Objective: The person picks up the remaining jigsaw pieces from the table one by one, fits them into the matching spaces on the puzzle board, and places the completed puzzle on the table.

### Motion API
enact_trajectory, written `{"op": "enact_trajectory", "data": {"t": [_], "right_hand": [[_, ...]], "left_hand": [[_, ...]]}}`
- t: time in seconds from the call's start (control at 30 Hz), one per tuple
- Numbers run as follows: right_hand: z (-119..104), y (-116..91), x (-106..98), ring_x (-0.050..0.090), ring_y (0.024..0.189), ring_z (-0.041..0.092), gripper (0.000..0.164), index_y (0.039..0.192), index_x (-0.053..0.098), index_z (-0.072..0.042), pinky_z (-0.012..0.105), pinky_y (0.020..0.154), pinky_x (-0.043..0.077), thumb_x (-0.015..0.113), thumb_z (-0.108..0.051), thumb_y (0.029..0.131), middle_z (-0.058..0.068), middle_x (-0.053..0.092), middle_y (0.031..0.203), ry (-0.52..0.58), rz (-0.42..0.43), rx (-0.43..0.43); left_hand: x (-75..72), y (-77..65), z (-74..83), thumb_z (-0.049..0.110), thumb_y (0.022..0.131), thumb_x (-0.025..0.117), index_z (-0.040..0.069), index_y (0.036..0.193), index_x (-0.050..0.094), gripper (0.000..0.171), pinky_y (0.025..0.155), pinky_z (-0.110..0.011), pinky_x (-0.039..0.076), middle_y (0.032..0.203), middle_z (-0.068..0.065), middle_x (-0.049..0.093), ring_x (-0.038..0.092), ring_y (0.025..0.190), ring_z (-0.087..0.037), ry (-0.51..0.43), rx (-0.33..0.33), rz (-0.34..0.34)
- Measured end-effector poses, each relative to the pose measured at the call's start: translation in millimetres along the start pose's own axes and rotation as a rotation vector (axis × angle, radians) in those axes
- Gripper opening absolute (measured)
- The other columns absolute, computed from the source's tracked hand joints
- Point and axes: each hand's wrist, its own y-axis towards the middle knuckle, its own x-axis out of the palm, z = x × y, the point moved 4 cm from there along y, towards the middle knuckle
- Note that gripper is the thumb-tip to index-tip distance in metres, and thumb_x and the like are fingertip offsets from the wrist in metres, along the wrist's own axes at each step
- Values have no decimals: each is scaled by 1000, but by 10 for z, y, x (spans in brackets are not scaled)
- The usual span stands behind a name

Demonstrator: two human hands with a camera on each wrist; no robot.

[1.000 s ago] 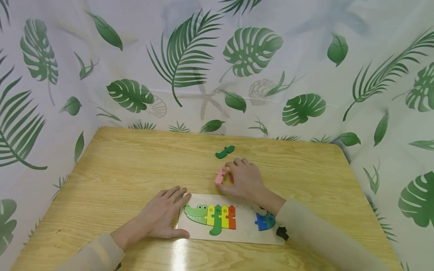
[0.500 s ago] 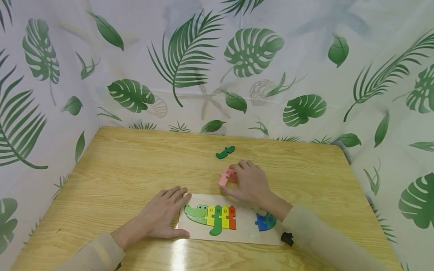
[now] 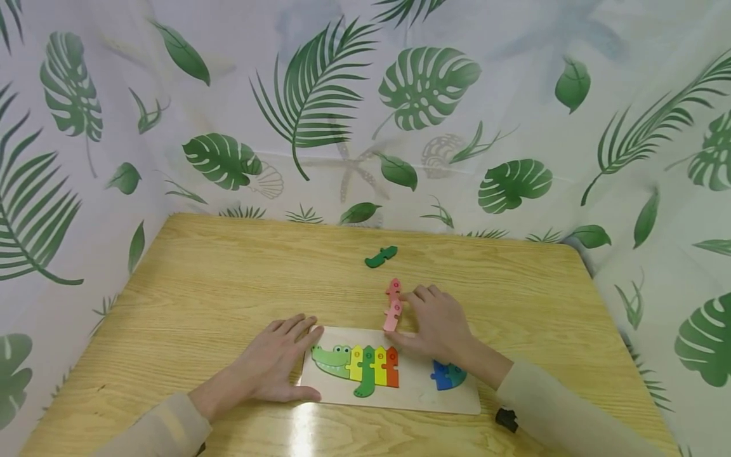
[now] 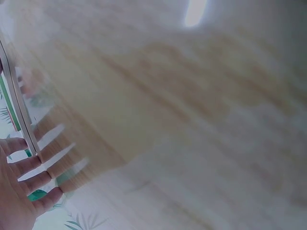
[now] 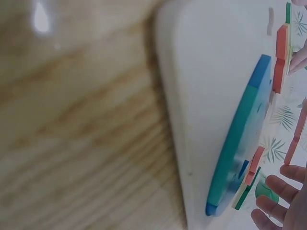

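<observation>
A wooden crocodile puzzle board (image 3: 417, 400) lies on the table, with the green head (image 3: 331, 360) and several numbered pieces in its left part and blue tail pieces (image 3: 447, 374) at its right. My left hand (image 3: 276, 362) rests at the board's left edge, fingers straight and spread. Above the board's far edge my right hand (image 3: 436, 324) pinches a light pink puzzle piece (image 3: 392, 317) between thumb and index finger. Just beyond it shows a darker pink piece (image 3: 395, 287), partly covered by the held one. In the right wrist view the held piece (image 5: 296, 136) appears edge-on.
A dark green leg-shaped piece (image 3: 381, 256) lies farther back on the wooden table (image 3: 240, 273). A leaf-printed cloth (image 3: 320, 190) hangs behind and along both sides. A small black object (image 3: 506, 419) sits at the right sleeve.
My right hand has moved right and nearer to me with the light pink piece, now over the board's far edge. The darker pink piece has come into fuller view. My left hand stays put.
</observation>
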Motion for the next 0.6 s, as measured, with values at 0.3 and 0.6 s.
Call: {"op": "enact_trajectory", "data": {"t": [0.3,0.6], "right_hand": [[61,-151,-28,64,100,23,69,121,74,-17,39,82,59,70,-73,81,4,72,110,-2,2,-76],[96,-287,-2,64,99,20,66,119,73,-19,37,83,60,71,-73,80,0,71,109,-28,-1,-168]], "left_hand": [[-13,5,10,94,83,47,12,163,40,115,120,-55,45,167,-16,43,46,152,-38,3,1,-2],[-20,-4,7,95,83,47,13,164,39,115,120,-55,45,168,-15,42,45,153,-38,14,-2,-4]]}}
